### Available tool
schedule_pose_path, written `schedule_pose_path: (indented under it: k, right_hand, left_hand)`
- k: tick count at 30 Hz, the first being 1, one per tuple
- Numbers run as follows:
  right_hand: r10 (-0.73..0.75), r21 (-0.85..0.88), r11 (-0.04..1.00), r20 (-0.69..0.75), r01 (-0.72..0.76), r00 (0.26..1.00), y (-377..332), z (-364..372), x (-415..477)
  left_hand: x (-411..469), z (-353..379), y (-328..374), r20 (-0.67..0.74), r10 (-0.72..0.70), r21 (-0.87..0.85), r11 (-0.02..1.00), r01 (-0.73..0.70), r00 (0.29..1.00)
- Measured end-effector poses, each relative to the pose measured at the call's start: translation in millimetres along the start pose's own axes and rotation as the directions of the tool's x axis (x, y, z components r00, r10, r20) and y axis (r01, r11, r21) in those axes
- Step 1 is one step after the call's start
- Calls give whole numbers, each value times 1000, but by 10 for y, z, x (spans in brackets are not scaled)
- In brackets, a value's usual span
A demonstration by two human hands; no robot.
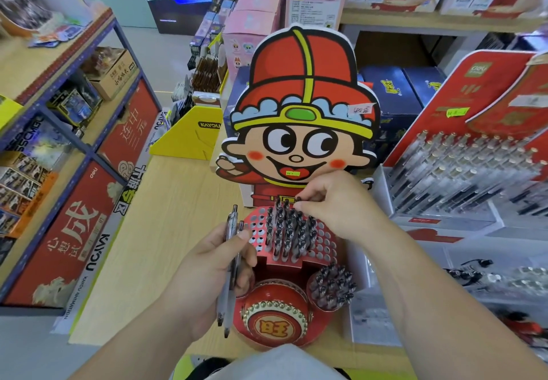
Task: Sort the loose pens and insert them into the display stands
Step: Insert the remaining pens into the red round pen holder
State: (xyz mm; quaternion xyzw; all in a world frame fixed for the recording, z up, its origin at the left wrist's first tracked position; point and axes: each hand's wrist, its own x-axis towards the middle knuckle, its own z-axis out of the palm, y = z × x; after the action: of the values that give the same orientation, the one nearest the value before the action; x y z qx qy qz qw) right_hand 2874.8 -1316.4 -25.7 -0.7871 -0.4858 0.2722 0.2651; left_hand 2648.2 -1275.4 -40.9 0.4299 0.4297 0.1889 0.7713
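Wood tabletop carries red pen stand (shop shelving around).

A single wide-angle view from the person's head looks forward and down, close above the red pen display stand on the near wooden surface
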Motion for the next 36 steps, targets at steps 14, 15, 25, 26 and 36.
schedule_pose_path:
  k: [14, 15, 25, 26, 36]
  right_hand:
    - [6, 77, 997, -225, 12, 974, -70, -98, -279]
    - [14, 156, 987, -264, 28, 965, -116, -125, -365]
    - [76, 520, 854, -80, -24, 994, -236, 80, -884]
    - [80, 525, 851, -75, -29, 994, -200, 80, -911]
    - [103, 645, 764, -99, -15, 990, -45, -10, -1047]
  left_hand:
    - [-139, 2, 75, 84, -12, -124, 992, 22, 996]
    - [-146, 16, 82, 102, -12, -141, 990, 27, 995]
    - [-192, 340, 57, 359, 45, 197, 973, -123, 932]
    - [-207, 371, 53, 358, 35, 230, 965, -125, 933]
    - [-257, 504, 77, 297, -18, 393, 914, -105, 955]
